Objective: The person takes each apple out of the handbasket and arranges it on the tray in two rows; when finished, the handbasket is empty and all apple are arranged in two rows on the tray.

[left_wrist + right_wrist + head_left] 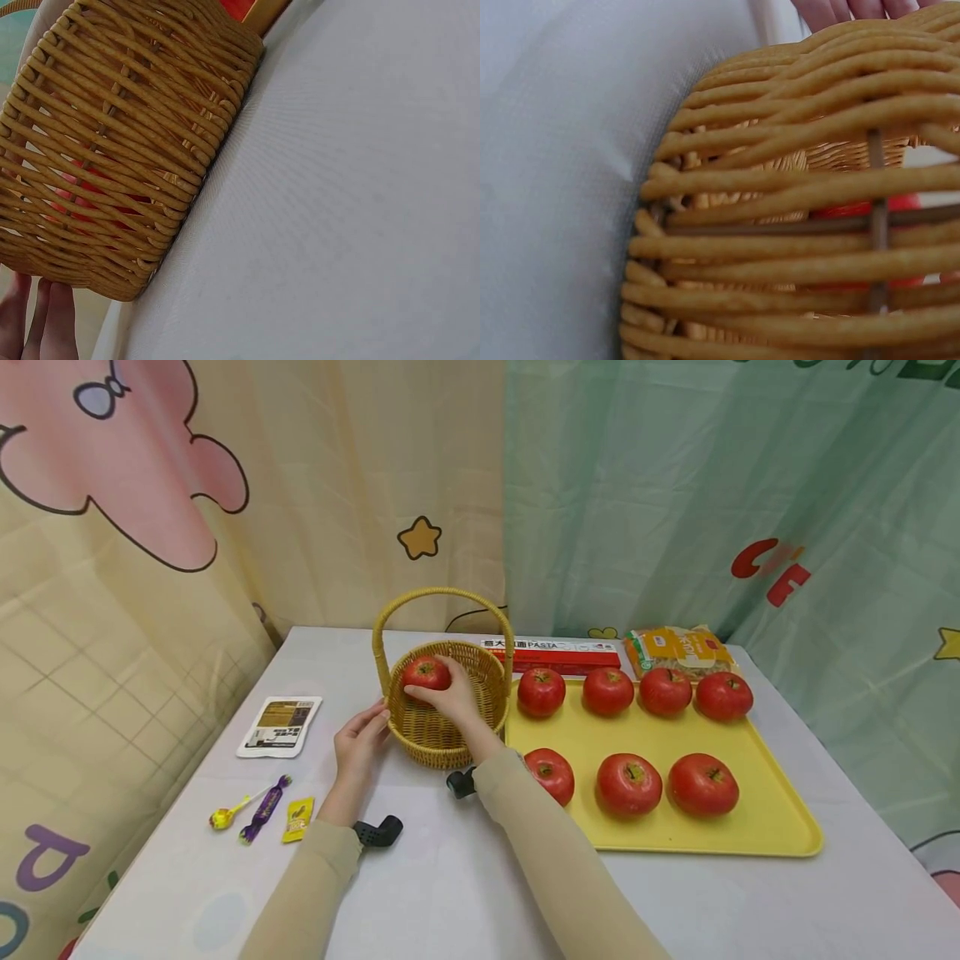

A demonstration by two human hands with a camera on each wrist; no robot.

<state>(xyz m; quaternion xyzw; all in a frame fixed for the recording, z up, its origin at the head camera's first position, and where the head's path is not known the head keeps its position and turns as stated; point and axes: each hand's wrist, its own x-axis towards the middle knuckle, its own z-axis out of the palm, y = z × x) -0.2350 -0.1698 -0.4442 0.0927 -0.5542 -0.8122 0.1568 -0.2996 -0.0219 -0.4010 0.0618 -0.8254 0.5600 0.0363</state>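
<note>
A round wicker basket [450, 756] with a tall arched handle stands on the table; its woven wall [127, 142] fills much of the left wrist view. Inside it, my right hand [454, 693] grips a red apple [426, 673], thumb in front and fingers behind. Through the weave in the right wrist view, red patches of apple [870, 206] show. At the basket's left side, near the handle's foot, my left hand [360, 739] holds the rim between thumb and fingers. Its fingers [58, 322] meet the wall in the left wrist view. The apple's underside is hidden.
Right of the basket lies a yellow tray [645, 731] with several red apples [628, 785] in two rows. Behind are a red pasta box [570, 657] and an orange bag [681, 650]. At left lie a white packet [280, 727], a lollipop [223, 817] and wrapped candies [264, 810].
</note>
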